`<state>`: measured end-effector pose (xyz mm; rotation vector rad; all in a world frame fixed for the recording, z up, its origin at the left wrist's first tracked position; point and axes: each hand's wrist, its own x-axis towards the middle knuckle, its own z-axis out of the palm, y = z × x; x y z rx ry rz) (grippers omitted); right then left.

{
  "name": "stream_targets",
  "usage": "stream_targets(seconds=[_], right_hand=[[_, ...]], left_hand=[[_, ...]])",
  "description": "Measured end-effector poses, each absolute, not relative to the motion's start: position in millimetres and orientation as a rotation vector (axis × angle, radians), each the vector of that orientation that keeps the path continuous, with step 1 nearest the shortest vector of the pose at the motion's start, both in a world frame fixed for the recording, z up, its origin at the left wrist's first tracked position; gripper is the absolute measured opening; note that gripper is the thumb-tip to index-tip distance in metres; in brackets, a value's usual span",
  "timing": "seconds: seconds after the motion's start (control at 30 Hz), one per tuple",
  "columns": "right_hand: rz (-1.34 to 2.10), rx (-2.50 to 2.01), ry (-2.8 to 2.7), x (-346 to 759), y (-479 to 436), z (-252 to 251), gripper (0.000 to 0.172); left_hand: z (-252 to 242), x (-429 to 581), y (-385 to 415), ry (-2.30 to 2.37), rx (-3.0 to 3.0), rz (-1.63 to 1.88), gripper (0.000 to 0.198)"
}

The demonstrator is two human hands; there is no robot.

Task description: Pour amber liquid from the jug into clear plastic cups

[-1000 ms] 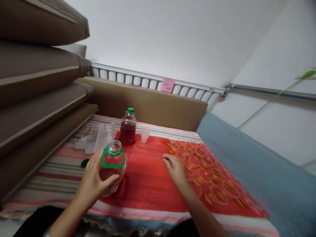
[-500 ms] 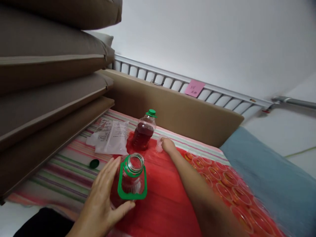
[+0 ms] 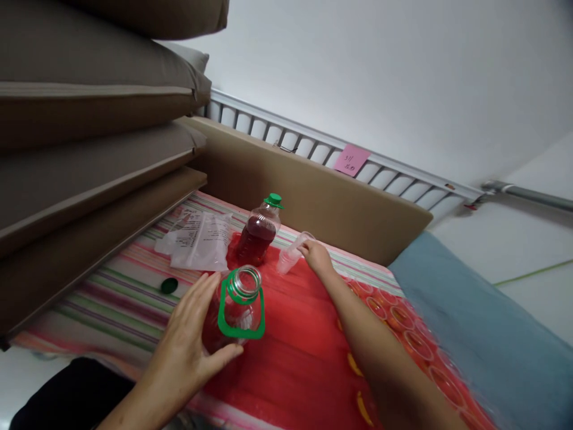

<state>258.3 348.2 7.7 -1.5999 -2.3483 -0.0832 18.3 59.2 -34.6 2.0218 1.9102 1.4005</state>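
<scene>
My left hand is closed around the side of a clear plastic bottle with a green handle ring and an open, uncapped mouth. My right hand reaches forward and pinches at the rim of a clear plastic cup, which lies tilted near the back of the red sheet; it looks like part of a stack, though I cannot tell for sure. Behind the open bottle stands a second bottle of dark red liquid with a green cap. A loose dark green cap lies left of my left hand.
Several clear cups stand in rows at the right, partly behind my right forearm. Plastic bags with print lie at the back left on the striped cloth. Stacked cushions rise at the left; a brown board borders the back.
My right hand has shifted slightly right and the clear cup shows more fully, stretched out or tilted. My left hand stays on the open bottle. The view has shifted slightly.
</scene>
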Motion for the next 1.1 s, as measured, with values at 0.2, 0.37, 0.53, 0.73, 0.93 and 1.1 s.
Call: stream_targets(seconds=[0.2,0.37,0.53,0.73,0.93,1.1], right_hand=[[-0.021,-1.523,-2.235,282,274,16,0.022],[0.108,-1.417,-2.28,280,204,-51,0.022],[0.169,-1.382,-2.344,276,180,-74,0.018],[0.135,-1.408,-2.278,300,179,-36,0.02],[0.139,-1.64,-2.264,319,179,-56,0.017],[-0.02,-1.665,-2.265,310,193,-49,0.033]], left_hand=[[-29,19,60,1.909,2.016,1.395,0.086],[-26,17,61,1.874,2.047,1.394,0.084],[-23,17,61,1.851,2.043,1.43,0.083],[-22,17,61,1.851,2.061,1.441,0.081],[-23,17,60,1.849,2.04,1.453,0.083],[-25,15,59,1.845,2.042,1.434,0.085]])
